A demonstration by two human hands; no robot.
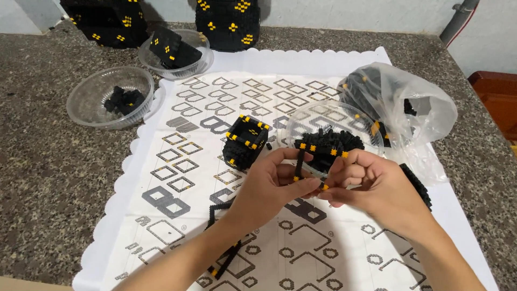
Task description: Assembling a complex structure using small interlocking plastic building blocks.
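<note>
My left hand (269,186) and my right hand (371,186) meet above the instruction sheet (177,183), both pinching a thin frame of small black bricks with yellow studs (318,146). The frame's top bar runs between my fingertips and one leg hangs down by my left thumb. Just left of my hands stands an open black cube of the same bricks (245,141) with yellow corners. A clear plastic bowl (334,116) with black pieces sits right behind the frame.
A clear plastic bag (414,108) of black bricks lies at the right. Two clear bowls (110,97) (175,54) with black pieces sit at the left back. Larger black-and-yellow builds (229,21) (105,21) stand at the far edge. Loose black strips (223,258) lie under my left forearm.
</note>
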